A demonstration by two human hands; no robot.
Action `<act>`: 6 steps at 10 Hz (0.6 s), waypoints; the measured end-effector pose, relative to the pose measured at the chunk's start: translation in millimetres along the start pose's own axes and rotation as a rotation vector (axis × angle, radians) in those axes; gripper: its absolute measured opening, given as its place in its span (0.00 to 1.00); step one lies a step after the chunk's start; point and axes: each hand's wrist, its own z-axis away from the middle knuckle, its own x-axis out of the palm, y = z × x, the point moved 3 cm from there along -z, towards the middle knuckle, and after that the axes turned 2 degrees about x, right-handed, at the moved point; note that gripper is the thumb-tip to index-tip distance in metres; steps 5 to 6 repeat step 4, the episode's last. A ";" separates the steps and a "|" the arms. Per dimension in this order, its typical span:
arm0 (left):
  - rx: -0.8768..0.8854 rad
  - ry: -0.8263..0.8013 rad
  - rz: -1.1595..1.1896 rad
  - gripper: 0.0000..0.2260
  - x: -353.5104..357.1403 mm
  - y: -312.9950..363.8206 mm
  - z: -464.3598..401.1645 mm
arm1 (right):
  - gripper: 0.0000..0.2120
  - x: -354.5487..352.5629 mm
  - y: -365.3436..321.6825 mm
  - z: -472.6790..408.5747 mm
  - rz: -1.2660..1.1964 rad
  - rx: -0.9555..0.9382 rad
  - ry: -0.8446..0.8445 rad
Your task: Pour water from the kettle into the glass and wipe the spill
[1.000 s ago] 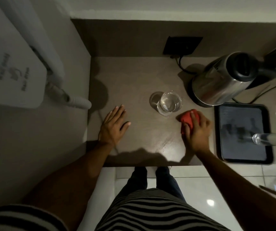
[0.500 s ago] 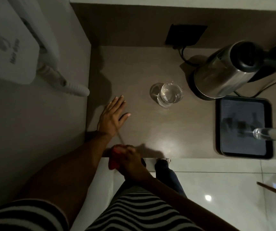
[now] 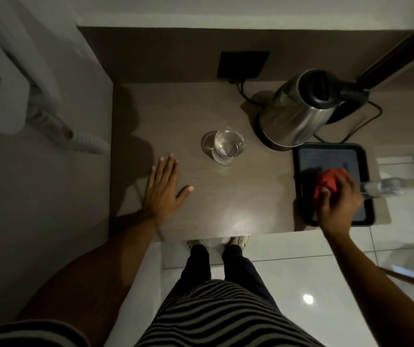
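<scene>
Right hand (image 3: 338, 199) is curled shut around a red cloth (image 3: 326, 182), bunched into a wad, held over the black tray (image 3: 368, 176) at the right end of the worktop (image 3: 238, 191); can't tell if the cloth touches the tray surface or hovers just above it. Left hand (image 3: 162, 190) lies flat and spread on the worktop, palm down, holding nothing, well apart from the glass (image 3: 227, 146). Glass stands upright near the middle of the worktop, water in it, so the pour looks done. Kettle (image 3: 298, 111) sits upright on its base just right of the glass, cord running back to the wall socket (image 3: 243, 64). A clear bottle (image 3: 386, 187) lies at the right edge, partly over the tray, blurred. Worktop shows glare near the front edge; can't tell wet from reflection. Judgement: wiping is done or nearly done, cloth likely being parked on the tray. Handling: cloth is soft and light, maybe damp, squashes under any grip, so pinch it anywhere and it keeps no shape. Glass is rigid, smooth, breakable, slippery if wet, so take it around the side wall, not the rim. Kettle is steel, heavier, possibly hot, so take it by the black handle only.
</scene>
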 end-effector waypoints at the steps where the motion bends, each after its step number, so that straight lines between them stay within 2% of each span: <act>1: -0.002 -0.048 -0.041 0.40 2.6 0.5 -0.9 | 0.36 18.2 15.6 -7.1 0.158 0.022 -0.226; 2: 0.001 -0.089 -0.104 0.41 2.3 1.3 -0.4 | 0.36 31.1 22.5 -6.2 0.311 0.022 -0.305; 3: -0.025 -0.192 -0.069 0.42 -9.2 5.6 -3.5 | 0.36 23.7 17.2 -12.2 0.364 0.047 -0.370; 4: -0.058 -0.153 0.044 0.45 -22.9 19.2 -2.0 | 0.35 20.2 11.0 -17.3 0.406 0.108 -0.426; 6: -0.058 -0.153 0.044 0.45 -22.9 19.2 -2.0 | 0.35 20.2 11.0 -17.3 0.406 0.108 -0.426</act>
